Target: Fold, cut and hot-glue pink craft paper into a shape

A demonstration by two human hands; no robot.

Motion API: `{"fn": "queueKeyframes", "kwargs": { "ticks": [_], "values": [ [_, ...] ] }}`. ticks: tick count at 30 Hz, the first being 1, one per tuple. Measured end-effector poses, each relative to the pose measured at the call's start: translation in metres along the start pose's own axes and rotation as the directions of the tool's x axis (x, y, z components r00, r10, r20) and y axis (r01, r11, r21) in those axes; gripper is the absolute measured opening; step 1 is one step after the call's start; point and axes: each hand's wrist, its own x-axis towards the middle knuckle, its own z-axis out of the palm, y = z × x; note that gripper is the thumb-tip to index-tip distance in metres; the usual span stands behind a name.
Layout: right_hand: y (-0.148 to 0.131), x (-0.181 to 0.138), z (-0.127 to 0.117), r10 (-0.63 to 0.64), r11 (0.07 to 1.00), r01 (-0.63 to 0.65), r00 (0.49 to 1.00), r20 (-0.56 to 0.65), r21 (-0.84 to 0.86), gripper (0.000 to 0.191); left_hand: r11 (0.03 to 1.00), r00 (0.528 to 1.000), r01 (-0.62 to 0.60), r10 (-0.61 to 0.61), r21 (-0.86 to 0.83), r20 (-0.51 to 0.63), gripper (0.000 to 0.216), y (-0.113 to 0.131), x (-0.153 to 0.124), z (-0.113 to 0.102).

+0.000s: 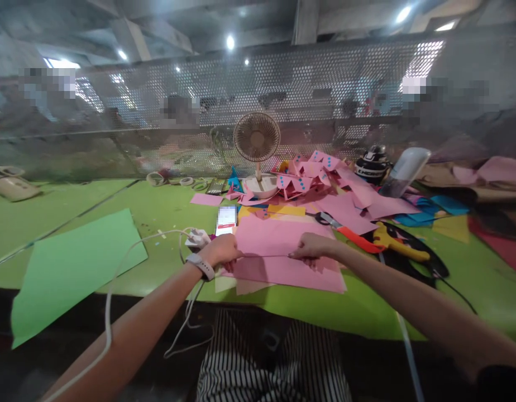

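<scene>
A pink sheet of paper (266,235) lies on the green tabletop in front of me, over more pink sheets (291,273). A straight edge or crease runs across it between my hands; I cannot tell which. At the left end of that line, my left hand (223,251), with a watch on its wrist, has its fingers curled in and gripping the paper. My right hand (312,247) is closed on the paper toward the other end, thumb and forefinger at the line. Both hands' lower fingers are partly hidden.
A phone (227,218) and a white charger (197,239) with cables sit left of the paper. Orange-handled scissors (354,237) and a yellow-handled glue gun (402,245) lie right. Behind stand a small fan (257,139) and pink cutouts (308,176). Green paper (82,262) overhangs the front edge.
</scene>
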Motion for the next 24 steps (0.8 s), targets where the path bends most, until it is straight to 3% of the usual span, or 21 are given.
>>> {"fn": "queueKeyframes", "kwargs": {
  "ticks": [3, 6, 8, 11, 16, 20, 24],
  "values": [
    [0.001, -0.011, 0.001, -0.081, 0.994, 0.066, 0.981, -0.176, -0.088, 0.039, 1.000, 0.999, -0.029, 0.029, -0.011, -0.035, 0.035, 0.004, -0.005, 0.002],
    [0.004, -0.020, 0.000, -0.225, 0.939, 0.100, 0.902, -0.369, -0.328, 0.030, 0.997, 0.996, -0.068, 0.066, -0.041, -0.054, 0.040, 0.007, -0.006, 0.005],
    [0.008, -0.022, 0.000, -0.263, 0.908, 0.091, 0.884, -0.386, -0.409, 0.030, 0.993, 0.995, -0.093, 0.090, -0.066, -0.049, 0.041, 0.011, -0.004, 0.009],
    [0.014, -0.020, 0.001, -0.240, 0.913, 0.085, 0.903, -0.357, -0.400, 0.023, 0.986, 0.993, -0.121, 0.120, -0.112, -0.019, 0.044, 0.017, 0.000, 0.017],
    [0.013, -0.019, 0.003, -0.221, 0.945, 0.098, 0.896, -0.385, -0.313, 0.027, 0.939, 0.966, -0.164, 0.215, -0.301, 0.144, 0.060, 0.025, 0.008, 0.030],
    [-0.004, -0.027, 0.008, -0.248, 0.969, 0.218, 0.819, -0.517, -0.119, 0.031, 0.762, 0.960, -0.173, 0.271, -0.624, 0.065, 0.059, 0.035, 0.017, 0.039],
    [-0.024, -0.030, 0.018, -0.314, 0.933, 0.358, 0.746, -0.587, -0.044, 0.035, 0.562, 0.939, -0.268, 0.335, -0.783, -0.081, 0.052, 0.049, 0.032, 0.042]
  ]
}}
